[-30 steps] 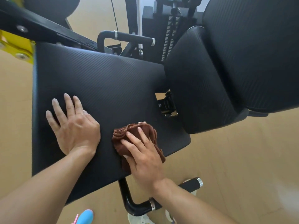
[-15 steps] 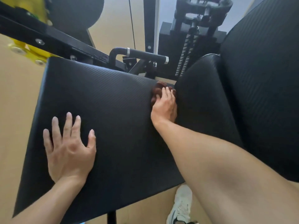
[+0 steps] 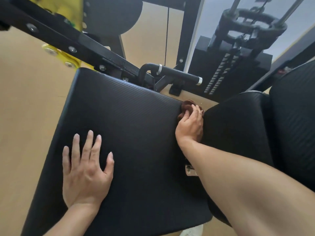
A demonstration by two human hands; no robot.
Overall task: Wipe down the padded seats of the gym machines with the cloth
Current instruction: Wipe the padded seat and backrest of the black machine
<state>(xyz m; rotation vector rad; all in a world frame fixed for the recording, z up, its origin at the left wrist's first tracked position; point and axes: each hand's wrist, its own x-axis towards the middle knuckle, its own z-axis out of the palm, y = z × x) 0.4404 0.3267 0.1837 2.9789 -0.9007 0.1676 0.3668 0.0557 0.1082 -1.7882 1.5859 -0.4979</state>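
Note:
A wide black padded seat [image 3: 129, 126] fills the middle of the view. My left hand [image 3: 85, 169] lies flat on its near left part, fingers spread, holding nothing. My right hand [image 3: 190, 125] presses a bunched brown cloth [image 3: 187, 105] against the seat's far right corner, in the gap beside the black lower back pad [image 3: 238, 126]. Most of the cloth is hidden under my fingers. A taller black backrest [image 3: 296, 116] rises at the right edge.
A black handle bar with a chrome ring [image 3: 177, 74] sticks out behind the seat. The weight stack [image 3: 225, 77] and its guide rods stand at the back right. A black frame beam with yellow brackets [image 3: 64, 55] crosses the upper left. Tan floor [image 3: 25, 116] surrounds the machine.
My right hand swept the cloth from the seat's near right edge up to its far right corner. My left hand stayed flat on the seat, and my head moved closer.

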